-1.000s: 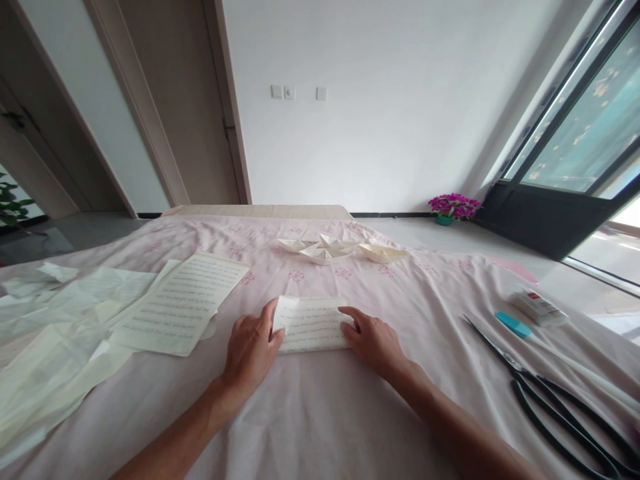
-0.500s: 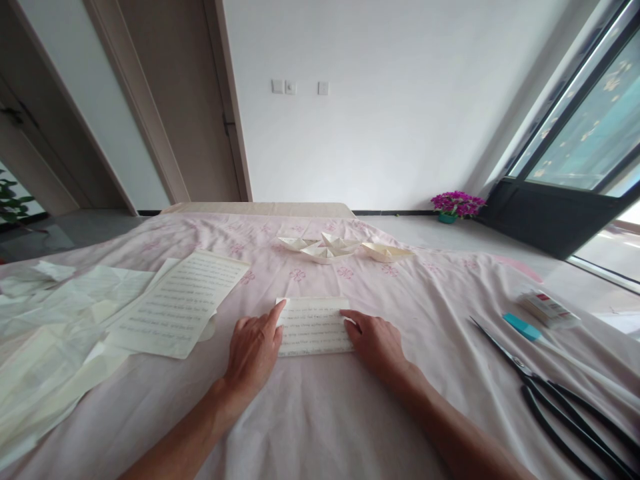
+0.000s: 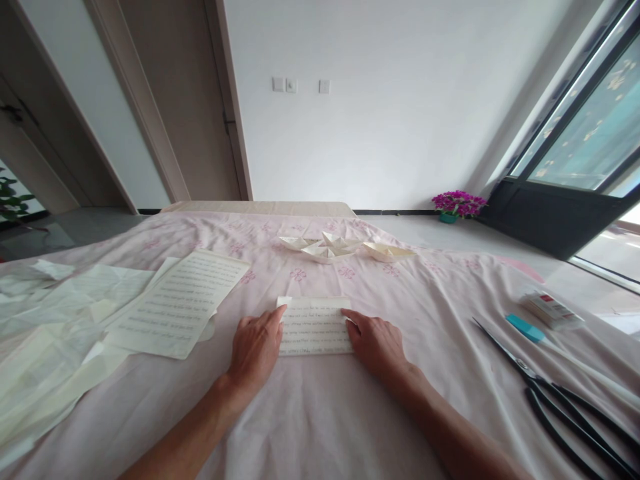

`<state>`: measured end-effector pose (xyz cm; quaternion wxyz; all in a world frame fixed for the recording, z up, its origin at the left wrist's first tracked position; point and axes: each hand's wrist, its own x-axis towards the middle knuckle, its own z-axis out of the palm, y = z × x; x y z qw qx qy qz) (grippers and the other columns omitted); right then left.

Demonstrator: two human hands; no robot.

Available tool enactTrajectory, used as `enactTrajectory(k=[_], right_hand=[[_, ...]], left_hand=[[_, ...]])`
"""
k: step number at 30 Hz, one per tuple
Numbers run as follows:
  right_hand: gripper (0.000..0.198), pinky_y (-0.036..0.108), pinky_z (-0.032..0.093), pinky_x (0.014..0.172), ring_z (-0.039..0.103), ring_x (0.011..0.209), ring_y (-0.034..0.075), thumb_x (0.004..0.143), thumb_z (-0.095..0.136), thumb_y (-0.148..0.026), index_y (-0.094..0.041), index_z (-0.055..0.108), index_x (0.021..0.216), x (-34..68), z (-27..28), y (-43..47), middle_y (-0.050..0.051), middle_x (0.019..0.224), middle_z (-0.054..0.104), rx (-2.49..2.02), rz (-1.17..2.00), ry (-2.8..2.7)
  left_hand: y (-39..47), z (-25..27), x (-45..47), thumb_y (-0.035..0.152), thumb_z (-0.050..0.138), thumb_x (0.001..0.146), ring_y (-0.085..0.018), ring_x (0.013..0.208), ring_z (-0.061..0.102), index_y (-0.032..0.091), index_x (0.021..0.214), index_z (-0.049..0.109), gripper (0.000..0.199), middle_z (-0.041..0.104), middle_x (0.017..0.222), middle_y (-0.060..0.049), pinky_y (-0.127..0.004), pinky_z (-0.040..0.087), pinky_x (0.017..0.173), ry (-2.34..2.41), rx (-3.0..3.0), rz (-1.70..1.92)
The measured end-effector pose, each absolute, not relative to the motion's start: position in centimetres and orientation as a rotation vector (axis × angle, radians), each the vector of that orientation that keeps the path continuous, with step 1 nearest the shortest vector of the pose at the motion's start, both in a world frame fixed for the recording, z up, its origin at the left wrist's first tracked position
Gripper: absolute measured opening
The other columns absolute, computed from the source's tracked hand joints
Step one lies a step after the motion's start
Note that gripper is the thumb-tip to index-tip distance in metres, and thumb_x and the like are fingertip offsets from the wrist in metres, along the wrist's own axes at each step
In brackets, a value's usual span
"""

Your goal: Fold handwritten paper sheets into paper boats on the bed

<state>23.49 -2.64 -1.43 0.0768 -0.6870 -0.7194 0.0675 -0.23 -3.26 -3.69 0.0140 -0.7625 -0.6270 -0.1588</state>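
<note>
A sheet of paper with handwritten lines (image 3: pixel 316 328), folded to a small rectangle, lies in front of me on the pink cloth. My left hand (image 3: pixel 257 341) grips its left edge, the index finger over the upper left corner and the thumb lower down the side. At the right edge my right hand (image 3: pixel 376 340) holds it too, index finger on top and thumb just below. What the fingers do under the paper is hidden. Beyond it stand several folded paper boats (image 3: pixel 327 252), close together.
Loose written sheets (image 3: pixel 175 310) lie in a pile at the left. At the right are black-handled scissors (image 3: pixel 530 375), a blue-ended tool (image 3: pixel 525 328) with a pale handle, and a small packet (image 3: pixel 551 310). A pink flowered cloth (image 3: pixel 300 427) with wrinkles covers the surface.
My left index finger has drawn down slightly at the paper's upper left corner. The paper and my right hand stay nearly in place.
</note>
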Motion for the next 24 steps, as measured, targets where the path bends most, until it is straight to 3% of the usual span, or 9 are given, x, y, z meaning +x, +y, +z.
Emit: enactTrajectory(k=[9, 15, 18, 20, 22, 24], right_hand=[[0.039, 0.032, 0.038, 0.070, 0.065, 0.091, 0.024, 0.094, 0.034, -0.035, -0.035, 0.056, 0.126, 23.6, -1.8, -2.6, 0.007, 0.104, 0.071, -2.054, 0.177, -2.194], [0.040, 0.031, 0.038, 0.070, 0.065, 0.087, 0.023, 0.096, 0.030, -0.034, -0.033, 0.052, 0.129, 23.4, -1.8, -2.8, 0.008, 0.102, 0.071, -2.031, 0.177, -2.234], [0.040, 0.031, 0.038, 0.070, 0.065, 0.086, 0.023, 0.097, 0.027, -0.035, -0.031, 0.052, 0.129, 23.3, -2.0, -2.9, 0.008, 0.102, 0.071, -2.013, 0.151, -2.256], [0.040, 0.032, 0.038, 0.070, 0.065, 0.087, 0.023, 0.097, 0.026, -0.034, -0.031, 0.051, 0.129, 23.2, -2.1, -3.0, 0.008, 0.103, 0.070, -2.010, 0.136, -2.260], [0.040, 0.033, 0.038, 0.072, 0.064, 0.086, 0.023, 0.097, 0.025, -0.033, -0.030, 0.048, 0.130, 23.2, -2.3, -3.2, 0.009, 0.103, 0.070, -1.999, 0.118, -2.263], [0.040, 0.033, 0.038, 0.073, 0.064, 0.085, 0.023, 0.098, 0.024, -0.031, -0.029, 0.047, 0.131, 23.2, -2.4, -3.3, 0.009, 0.100, 0.070, -1.988, 0.114, -2.268]], left_hand=[[-3.3, -3.5, 0.0, 0.016, 0.039, 0.091, -0.021, 0.086, 0.059, 0.022, 0.123, 0.054, 0.036, 0.066, 0.095, -0.007, -0.038, 0.039, 0.083, -1.914, -2.336, -0.321], [-3.8, -2.4, 1.0, 0.009, 0.038, 0.089, -0.026, 0.111, 0.049, 0.021, 0.116, 0.058, 0.036, 0.051, 0.131, -0.010, -0.043, 0.038, 0.094, -1.666, -2.338, -0.257], [-3.6, -2.5, 2.1, 0.001, 0.036, 0.085, -0.022, 0.110, 0.052, 0.018, 0.120, 0.055, 0.043, 0.057, 0.123, -0.010, -0.036, 0.041, 0.096, -1.606, -2.534, -0.181], [-3.6, -2.9, 3.1, 0.007, 0.034, 0.088, -0.022, 0.111, 0.053, 0.018, 0.119, 0.055, 0.039, 0.060, 0.118, -0.010, -0.036, 0.041, 0.097, -1.690, -2.545, -0.223], [-3.8, -3.6, 4.2, 0.023, 0.035, 0.093, -0.025, 0.118, 0.050, 0.020, 0.121, 0.054, 0.034, 0.058, 0.123, -0.011, -0.042, 0.038, 0.101, -1.774, -2.490, -0.315], [-4.1, -4.3, 5.2, 0.038, 0.039, 0.092, -0.035, 0.131, 0.036, 0.015, 0.131, 0.047, 0.047, 0.046, 0.138, -0.017, -0.052, 0.029, 0.106, -1.853, -2.406, -0.368]])
